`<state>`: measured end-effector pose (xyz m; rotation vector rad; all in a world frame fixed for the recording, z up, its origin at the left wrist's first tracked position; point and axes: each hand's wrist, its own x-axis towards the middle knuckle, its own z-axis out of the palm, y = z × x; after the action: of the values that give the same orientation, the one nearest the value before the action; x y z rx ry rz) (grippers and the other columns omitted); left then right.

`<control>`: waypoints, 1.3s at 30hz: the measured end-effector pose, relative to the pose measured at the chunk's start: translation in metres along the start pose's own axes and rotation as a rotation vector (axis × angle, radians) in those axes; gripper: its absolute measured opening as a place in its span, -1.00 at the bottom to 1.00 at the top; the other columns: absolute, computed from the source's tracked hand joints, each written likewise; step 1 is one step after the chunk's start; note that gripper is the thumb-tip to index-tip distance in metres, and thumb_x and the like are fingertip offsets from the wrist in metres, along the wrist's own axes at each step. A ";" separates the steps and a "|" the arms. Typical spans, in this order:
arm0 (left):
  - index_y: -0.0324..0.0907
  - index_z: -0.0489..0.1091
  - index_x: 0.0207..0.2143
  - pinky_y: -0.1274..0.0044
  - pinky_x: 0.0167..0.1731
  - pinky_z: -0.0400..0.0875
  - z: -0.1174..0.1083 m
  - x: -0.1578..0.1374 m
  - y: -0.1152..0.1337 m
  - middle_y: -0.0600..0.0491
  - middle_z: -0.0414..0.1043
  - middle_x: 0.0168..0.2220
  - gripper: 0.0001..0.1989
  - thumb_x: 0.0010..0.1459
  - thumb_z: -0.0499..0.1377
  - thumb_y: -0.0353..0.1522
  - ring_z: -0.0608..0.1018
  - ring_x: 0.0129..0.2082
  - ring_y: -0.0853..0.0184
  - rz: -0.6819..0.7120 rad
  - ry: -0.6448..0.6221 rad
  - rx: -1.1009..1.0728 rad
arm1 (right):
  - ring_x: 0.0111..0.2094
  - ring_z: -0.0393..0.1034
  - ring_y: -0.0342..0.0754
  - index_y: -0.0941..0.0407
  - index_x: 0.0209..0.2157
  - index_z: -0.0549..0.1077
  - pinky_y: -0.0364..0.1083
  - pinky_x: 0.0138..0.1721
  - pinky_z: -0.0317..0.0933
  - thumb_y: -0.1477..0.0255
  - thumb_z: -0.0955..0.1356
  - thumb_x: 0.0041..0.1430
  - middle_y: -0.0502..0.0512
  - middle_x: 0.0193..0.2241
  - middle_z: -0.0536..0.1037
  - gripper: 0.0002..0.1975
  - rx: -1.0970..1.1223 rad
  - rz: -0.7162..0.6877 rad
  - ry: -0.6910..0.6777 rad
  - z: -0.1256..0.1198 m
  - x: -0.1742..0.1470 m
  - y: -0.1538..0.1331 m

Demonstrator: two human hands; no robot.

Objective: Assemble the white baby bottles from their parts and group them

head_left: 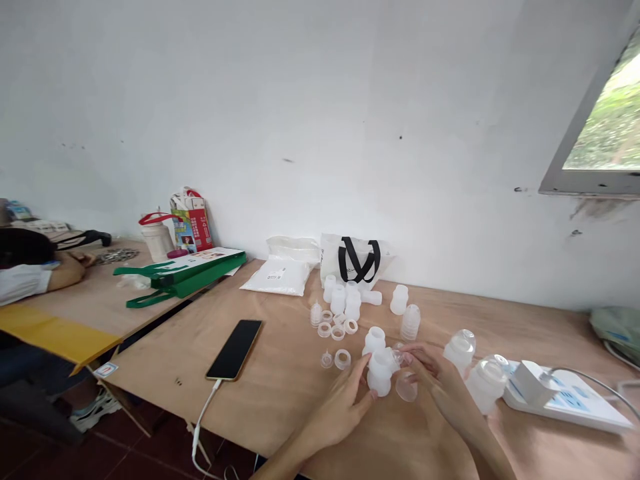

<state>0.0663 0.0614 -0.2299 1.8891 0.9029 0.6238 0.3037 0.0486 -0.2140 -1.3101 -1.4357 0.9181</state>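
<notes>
My left grip (345,407) rests spread against a translucent baby bottle's (379,377) nine-o'clock side, my right grip (434,373) pinching a clear cap (399,355) at its two o'clock.

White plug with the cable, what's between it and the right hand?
The head view shows two bottles between the right hand and the white plug.
</notes>
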 end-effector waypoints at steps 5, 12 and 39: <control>-0.04 0.19 0.34 0.33 0.37 0.08 0.000 0.001 0.003 -0.03 0.19 0.35 -0.45 0.35 0.15 -0.20 0.22 0.35 0.20 0.064 0.020 -0.042 | 0.03 0.47 0.13 0.14 -0.11 0.51 0.06 0.09 0.35 0.00 0.37 0.31 0.25 0.01 0.55 -0.53 0.038 -0.025 -0.129 0.005 -0.004 -0.009; 0.11 0.27 0.29 0.41 0.23 0.22 -0.006 -0.001 0.009 0.08 0.35 0.20 -0.45 0.28 0.24 -0.18 0.38 0.20 0.22 0.060 0.058 -0.074 | 0.03 0.48 0.12 0.13 -0.10 0.54 0.03 0.07 0.37 -0.01 0.38 0.30 0.24 -0.05 0.58 -0.54 0.007 -0.042 -0.120 0.000 -0.009 -0.013; 0.03 0.48 0.08 0.49 0.09 0.24 -0.056 -0.020 0.030 0.15 0.50 0.07 -0.48 0.10 0.36 -0.03 0.47 0.04 0.21 0.037 0.072 0.142 | -0.05 0.58 0.04 -0.02 -0.12 0.68 -0.11 0.01 0.46 0.19 0.39 0.35 0.12 -0.08 0.64 -0.75 -0.272 -0.271 -0.096 -0.012 -0.015 -0.008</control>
<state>0.0231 0.0651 -0.1789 2.0250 0.9829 0.6683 0.3130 0.0314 -0.2053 -1.2375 -1.8111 0.6281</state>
